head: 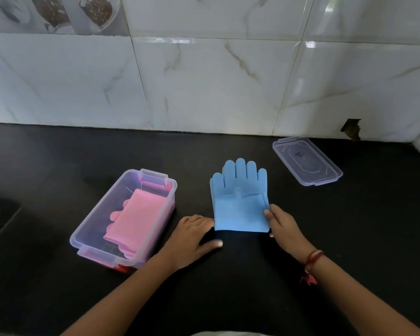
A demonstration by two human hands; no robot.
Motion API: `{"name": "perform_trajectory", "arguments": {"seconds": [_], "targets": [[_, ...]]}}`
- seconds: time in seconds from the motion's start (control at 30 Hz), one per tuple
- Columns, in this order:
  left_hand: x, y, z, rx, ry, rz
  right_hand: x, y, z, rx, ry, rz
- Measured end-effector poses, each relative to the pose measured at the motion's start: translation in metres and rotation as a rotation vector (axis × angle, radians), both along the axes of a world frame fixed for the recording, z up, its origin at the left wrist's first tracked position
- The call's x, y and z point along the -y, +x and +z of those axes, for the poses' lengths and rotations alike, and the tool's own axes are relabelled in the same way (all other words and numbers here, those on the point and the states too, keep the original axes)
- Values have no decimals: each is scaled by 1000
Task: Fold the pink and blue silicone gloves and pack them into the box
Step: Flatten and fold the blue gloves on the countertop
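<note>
The blue silicone gloves (239, 204) lie flat on the black counter (240, 275), fingers pointing toward the wall and the cuff toward me. My right hand (283, 226) pinches the right edge of the cuff, thumb on top. My left hand (194, 235) rests on the counter with its fingertips at the cuff's left corner and its thumb spread away from the glove. The folded pink gloves (136, 214) lie inside the clear plastic box (102, 251) on the left, which stands without its lid.
The box's clear lid (307, 163) lies flat at the back right near the tiled wall (204, 81). A dark sink edge (0, 221) shows at the far left of the counter.
</note>
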State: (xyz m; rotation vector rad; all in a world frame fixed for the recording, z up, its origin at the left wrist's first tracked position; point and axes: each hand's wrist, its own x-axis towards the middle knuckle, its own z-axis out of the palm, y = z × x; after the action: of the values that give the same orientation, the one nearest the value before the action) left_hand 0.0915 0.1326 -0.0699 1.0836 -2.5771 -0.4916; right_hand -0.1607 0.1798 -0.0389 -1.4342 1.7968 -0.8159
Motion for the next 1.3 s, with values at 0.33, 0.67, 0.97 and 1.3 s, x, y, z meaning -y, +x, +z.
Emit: {"name": "perform_trajectory", "arguments": {"seconds": [0.33,0.67,0.97,1.3], "targets": [[22,-38,3,-171,332,373,11,2,-1,53,144,-48],[15,-25,10,-507,477,200,4,18,-13,-13,-116,-160],[8,-27,7,-358,533,326,4,21,-16,-109,-57,-227],[19,-33,15,-335,556,637,11,24,-12,-226,58,-238]]}}
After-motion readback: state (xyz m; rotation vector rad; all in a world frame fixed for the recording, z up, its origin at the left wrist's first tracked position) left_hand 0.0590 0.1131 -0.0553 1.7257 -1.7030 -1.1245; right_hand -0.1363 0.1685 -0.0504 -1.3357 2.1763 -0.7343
